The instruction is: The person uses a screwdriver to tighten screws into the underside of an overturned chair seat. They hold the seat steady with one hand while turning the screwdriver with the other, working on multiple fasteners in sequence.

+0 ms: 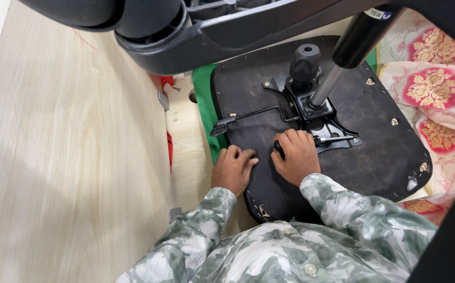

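An upturned black chair seat (379, 136) lies in front of me, with its metal mechanism plate (319, 118) bolted in the middle. My right hand (296, 156) is closed around a black screwdriver handle (278, 148), and its thin shaft (335, 139) reaches right to the plate. My left hand (232, 169) rests flat on the seat's left edge, fingers apart, holding nothing. A black lever with a paddle end (221, 126) sticks out to the left of the plate. A round black knob (304, 62) and a gas cylinder (342, 57) rise from the mechanism.
A black plastic chair base (185, 36) hangs over the top of the view. Green cloth (204, 105) lies under the seat's left side. Flowered pink fabric (437, 94) lies to the right. A pale wooden panel (70, 157) stands at the left.
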